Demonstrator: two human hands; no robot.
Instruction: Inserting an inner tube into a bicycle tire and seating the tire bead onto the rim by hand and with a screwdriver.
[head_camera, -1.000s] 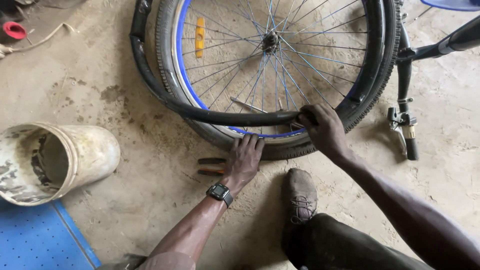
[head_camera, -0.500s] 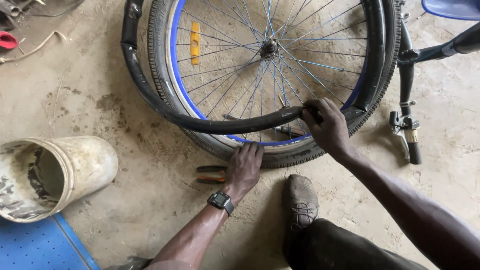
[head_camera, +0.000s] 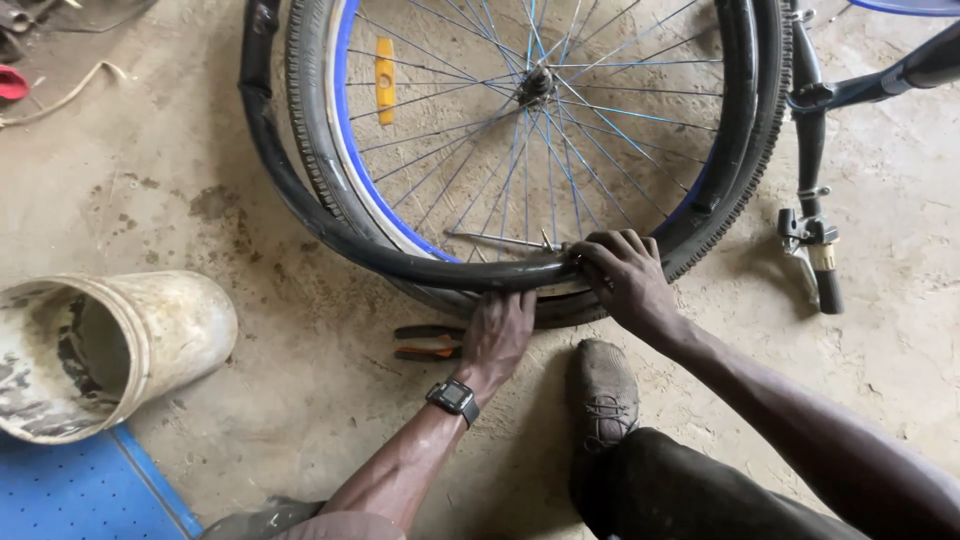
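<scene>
Bicycle wheel (head_camera: 540, 90) lying on the concrete floor (head_camera: 200, 180), its black inner tube (head_camera: 300, 200) largely outside the tyre (head_camera: 310, 150) on the left, right hand (head_camera: 625, 275) with fingers clamped on the tube at the rim, left hand (head_camera: 497, 335) pressing flat, fingers together, against the tyre.

matt rubber inner tube (head_camera: 330, 235), rough concrete floor (head_camera: 200, 200)

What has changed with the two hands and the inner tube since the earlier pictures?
The left hand moved up from the floor by the pliers to press against the tyre under the inner tube. The right hand kept its grip on the tube at the rim. The bucket and shoe stayed put.
</scene>
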